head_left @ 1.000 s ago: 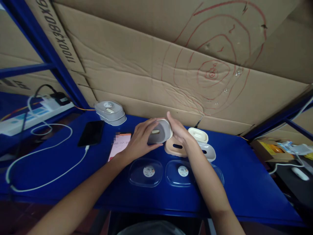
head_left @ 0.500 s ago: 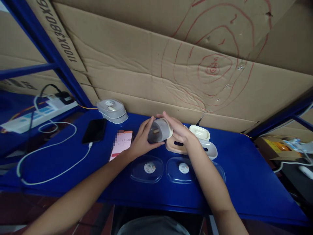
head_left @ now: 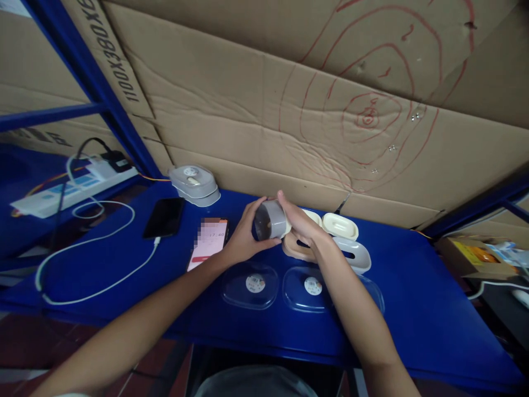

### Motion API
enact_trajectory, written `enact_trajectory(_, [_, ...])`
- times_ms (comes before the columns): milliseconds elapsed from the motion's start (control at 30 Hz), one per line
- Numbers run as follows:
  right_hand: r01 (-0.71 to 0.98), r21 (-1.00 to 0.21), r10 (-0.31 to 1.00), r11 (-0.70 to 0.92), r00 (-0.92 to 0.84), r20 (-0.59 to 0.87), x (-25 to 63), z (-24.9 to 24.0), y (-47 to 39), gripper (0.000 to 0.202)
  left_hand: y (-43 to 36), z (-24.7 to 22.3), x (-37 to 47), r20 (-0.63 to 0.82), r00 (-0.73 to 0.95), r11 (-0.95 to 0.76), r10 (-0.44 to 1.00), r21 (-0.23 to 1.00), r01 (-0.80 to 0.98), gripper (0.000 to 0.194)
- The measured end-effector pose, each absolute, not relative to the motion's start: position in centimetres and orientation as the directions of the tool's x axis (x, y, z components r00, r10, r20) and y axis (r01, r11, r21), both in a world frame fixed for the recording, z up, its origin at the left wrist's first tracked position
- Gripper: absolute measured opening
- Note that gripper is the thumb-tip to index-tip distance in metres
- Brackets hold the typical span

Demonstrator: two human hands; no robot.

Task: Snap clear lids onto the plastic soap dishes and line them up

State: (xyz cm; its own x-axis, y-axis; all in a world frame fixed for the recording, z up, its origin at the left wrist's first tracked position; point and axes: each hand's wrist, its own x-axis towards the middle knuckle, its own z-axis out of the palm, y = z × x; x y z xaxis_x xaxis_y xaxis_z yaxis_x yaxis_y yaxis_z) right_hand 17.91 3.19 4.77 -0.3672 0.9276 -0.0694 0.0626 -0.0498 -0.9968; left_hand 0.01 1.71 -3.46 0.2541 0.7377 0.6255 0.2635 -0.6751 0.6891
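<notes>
A grey plastic box with a clear lid is held on its side above the table, its lid facing left. My left hand grips it from the left, thumb below and fingers above. Against its right end presses my right hand. Just below lie a beige tray with a dark slot and a grey tray, partly behind my right forearm. Two cream dishes stand at the back, one of them a small oval dish. Clear lids with round stickers, such as the left clear lid, lie nearer me.
On the left are a lit phone, a black phone on a white cable, and a power strip. A lidded grey box stands at the back left. Cardboard walls the rear of the blue table.
The view has shifted slightly, so the scene sits a little to the right. The grey box stays between both hands, turned slightly.
</notes>
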Motion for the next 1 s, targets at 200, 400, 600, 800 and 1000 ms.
enact_trajectory(200, [0.099,-0.994,0.921,0.04,-0.391,-0.001,18.6,4.0,3.6,0.069,1.5,-3.3,0.0,0.536,0.26,-0.582,0.804,0.798,0.155,0.094])
enact_trajectory(400, [-0.193,-0.964,0.961,-0.181,-0.244,-0.131,16.3,2.5,3.8,0.062,1.1,-2.9,0.0,0.642,0.24,-0.681,0.728,0.643,0.349,0.106])
enact_trajectory(600, [-0.318,-0.929,0.946,-0.189,-0.312,-0.086,15.3,3.1,2.8,0.058,0.7,-3.3,0.8,0.728,0.11,-0.629,0.677,0.494,0.601,0.114])
enact_trajectory(800, [-0.028,-0.989,0.947,0.145,-0.285,0.147,16.8,4.5,2.4,0.042,1.9,-1.8,-0.6,0.582,0.218,-0.621,0.783,0.723,0.302,0.113])
enact_trajectory(1000, [0.174,-0.947,0.927,0.271,-0.311,0.208,18.4,6.7,1.8,0.042,2.5,-0.1,-2.2,0.082,0.328,-0.068,0.941,0.996,-0.054,0.053])
